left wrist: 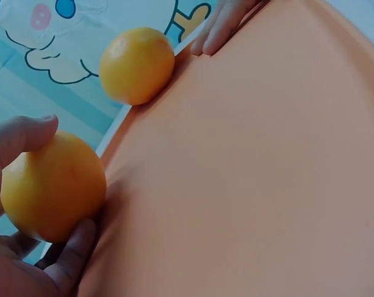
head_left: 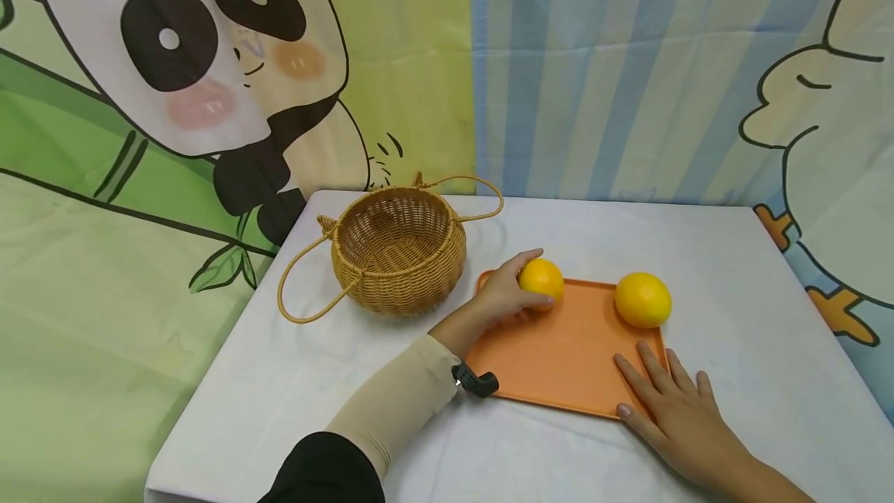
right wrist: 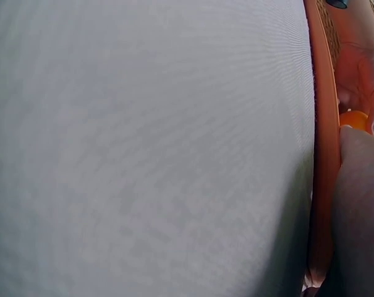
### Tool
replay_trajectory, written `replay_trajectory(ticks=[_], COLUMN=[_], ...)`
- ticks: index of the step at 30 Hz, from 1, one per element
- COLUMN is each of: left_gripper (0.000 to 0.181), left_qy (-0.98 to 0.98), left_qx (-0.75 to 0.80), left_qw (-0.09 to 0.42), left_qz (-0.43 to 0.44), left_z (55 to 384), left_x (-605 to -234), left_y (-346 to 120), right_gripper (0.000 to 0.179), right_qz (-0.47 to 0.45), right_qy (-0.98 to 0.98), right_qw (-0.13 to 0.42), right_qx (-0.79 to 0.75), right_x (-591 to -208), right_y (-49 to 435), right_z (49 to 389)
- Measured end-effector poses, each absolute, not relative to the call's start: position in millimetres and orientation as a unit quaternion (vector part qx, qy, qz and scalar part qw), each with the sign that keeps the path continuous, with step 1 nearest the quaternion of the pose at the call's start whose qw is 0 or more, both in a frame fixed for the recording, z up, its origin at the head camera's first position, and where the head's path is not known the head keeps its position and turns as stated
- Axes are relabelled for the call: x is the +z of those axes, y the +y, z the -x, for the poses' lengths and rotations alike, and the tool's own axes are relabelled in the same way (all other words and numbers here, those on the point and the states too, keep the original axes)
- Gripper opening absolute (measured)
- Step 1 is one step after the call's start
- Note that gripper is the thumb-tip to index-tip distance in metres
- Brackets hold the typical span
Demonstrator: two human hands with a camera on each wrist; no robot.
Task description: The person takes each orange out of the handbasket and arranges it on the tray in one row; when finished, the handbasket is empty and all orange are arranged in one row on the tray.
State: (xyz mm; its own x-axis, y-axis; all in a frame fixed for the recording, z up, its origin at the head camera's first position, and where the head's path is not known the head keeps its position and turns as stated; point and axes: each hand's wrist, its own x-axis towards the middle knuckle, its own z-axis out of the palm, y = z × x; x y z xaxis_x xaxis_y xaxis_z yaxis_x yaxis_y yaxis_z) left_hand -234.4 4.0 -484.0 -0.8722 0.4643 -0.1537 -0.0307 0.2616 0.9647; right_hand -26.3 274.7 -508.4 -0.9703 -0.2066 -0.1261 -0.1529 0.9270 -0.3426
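My left hand (head_left: 503,293) grips an orange (head_left: 542,278) at the back left part of an orange-coloured tray (head_left: 559,355). In the left wrist view, thumb and fingers curve round that fruit from both sides. A second, yellower-looking orange (head_left: 642,300) sits at the tray's back right corner, apart from both hands. My right hand (head_left: 680,418) lies with spread, straight fingers over the tray's front right corner, its palm side down. The right wrist view catches mostly white cloth, the tray's edge (right wrist: 324,154) and part of the thumb.
A round wicker basket (head_left: 398,289) with two looped handles stands left of the tray, near my left forearm; its inside shows only woven wicker. White cloth (head_left: 279,410) covers the table. Printed curtains (head_left: 545,76) hang behind and at the sides.
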Motion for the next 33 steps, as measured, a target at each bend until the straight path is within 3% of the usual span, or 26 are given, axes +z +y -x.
replay_trajectory(ticks=[8, 25, 33], left_gripper=[0.093, 0.099, 0.096], left_qy=[0.778, 0.754, 0.792], left_qx=[0.578, 0.596, 0.558], left_qw=[0.2, 0.232, 0.197], left_qz=[-0.143, -0.149, -0.149], left_z=[233.2, 235.0, 233.9], left_x=[-485.6, -485.7, -486.1], left_y=[8.9, 6.5, 8.1], right_gripper=[0.078, 0.08, 0.08], right_qz=[0.092, 0.088, 0.089], right_qy=[0.977, 0.977, 0.978], right_qw=[0.079, 0.078, 0.077], right_qx=[-0.176, -0.175, -0.174], right_x=[-507.9, -510.7, -510.6], right_y=[274.7, 274.4, 274.6], right_z=[26.1, 26.6, 26.1])
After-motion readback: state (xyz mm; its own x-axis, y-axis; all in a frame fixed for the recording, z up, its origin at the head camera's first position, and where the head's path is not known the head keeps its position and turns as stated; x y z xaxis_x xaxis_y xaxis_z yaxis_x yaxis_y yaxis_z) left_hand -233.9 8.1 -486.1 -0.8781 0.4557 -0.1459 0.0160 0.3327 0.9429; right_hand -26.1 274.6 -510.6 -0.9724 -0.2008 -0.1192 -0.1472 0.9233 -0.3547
